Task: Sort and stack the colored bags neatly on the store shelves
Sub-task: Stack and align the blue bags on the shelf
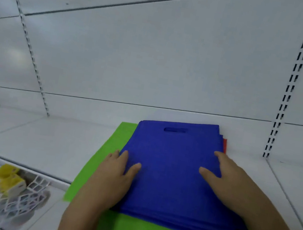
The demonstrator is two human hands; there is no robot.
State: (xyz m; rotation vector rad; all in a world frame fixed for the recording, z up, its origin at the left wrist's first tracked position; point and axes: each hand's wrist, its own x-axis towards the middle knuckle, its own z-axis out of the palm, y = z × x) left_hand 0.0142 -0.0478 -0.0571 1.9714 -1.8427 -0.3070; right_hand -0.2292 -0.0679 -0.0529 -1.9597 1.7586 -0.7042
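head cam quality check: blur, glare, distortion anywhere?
Head view: strong wide-angle bending, the slotted uprights and panel seams curve; soft glare patch on the back panel at left; yellow packs and white mesh basket at lower left are smeared; blue bags and both hands, left hand and right hand, fairly sharp; light flat, shadows faint.

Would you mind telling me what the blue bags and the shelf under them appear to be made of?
The blue bags look like thin non-woven fabric: matte, no shine, a die-cut slot handle, soft layered edges. It could be another matte sheet; the blur hides the texture. The shelf looks like white painted metal: smooth, faintly glossy, with seams between panels and slotted uprights behind.
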